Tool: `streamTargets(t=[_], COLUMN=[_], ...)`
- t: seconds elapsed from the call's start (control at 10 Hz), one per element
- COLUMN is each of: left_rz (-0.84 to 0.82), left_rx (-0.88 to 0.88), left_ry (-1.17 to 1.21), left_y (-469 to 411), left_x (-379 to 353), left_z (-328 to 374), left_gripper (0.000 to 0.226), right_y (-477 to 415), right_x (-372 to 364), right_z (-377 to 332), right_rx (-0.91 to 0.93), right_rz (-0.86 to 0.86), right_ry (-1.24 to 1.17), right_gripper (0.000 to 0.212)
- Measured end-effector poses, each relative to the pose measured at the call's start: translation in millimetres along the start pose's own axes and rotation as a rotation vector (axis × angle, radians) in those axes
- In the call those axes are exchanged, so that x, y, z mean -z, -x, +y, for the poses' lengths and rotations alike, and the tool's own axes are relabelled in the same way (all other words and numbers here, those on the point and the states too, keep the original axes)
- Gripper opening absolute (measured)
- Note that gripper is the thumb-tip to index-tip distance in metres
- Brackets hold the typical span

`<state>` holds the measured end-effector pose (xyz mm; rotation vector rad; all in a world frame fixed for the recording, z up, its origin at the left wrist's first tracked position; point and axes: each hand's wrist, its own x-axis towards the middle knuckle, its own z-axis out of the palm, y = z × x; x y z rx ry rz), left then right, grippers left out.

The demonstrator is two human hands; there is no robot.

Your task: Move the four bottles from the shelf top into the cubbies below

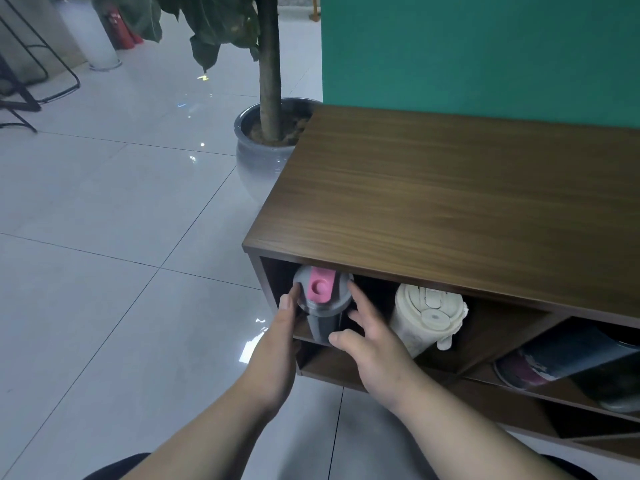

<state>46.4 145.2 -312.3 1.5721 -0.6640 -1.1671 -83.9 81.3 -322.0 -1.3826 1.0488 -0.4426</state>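
Where the shelf (450, 188) opens leftmost, a grey shaker bottle (320, 306) with pink flip cap stands upright. Left hand (280, 344) and right hand (374, 344) flank it, fingers loosely spread. A cream tumbler (426, 317) fills the neighbouring cubby.

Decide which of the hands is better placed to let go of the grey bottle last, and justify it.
Probably the left hand: its thumb rests against the grey bottle at the lid's edge, steadying it in the cubby. The right hand is spread open beside the bottle and looks already off it.
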Motion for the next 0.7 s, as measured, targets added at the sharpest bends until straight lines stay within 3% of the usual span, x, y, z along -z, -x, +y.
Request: streamTargets(t=[0.3,0.5,0.6,0.7], left_rz=[0.037,0.034,-0.025,-0.068], left_rx=[-0.01,-0.113,-0.131,-0.179], left_ry=[-0.016,0.04,0.091,0.102], left_y=[3,31,54,82], left_x=[-1,-12,-16,-24], left_z=[5,21,24,32], left_gripper=[0.034,0.038,0.037,0.039], right_y=[4,28,50,75], right_x=[4,16,30,41], right_z=[-1,7,9,8], right_rx=[0.006,0.018,0.011,0.049], right_rz=[0.032,-0.019,-0.046,-0.056], right_ry=[0.059,0.217,0.321,0.248], right_gripper=[0.092,0.088,0.073,0.06])
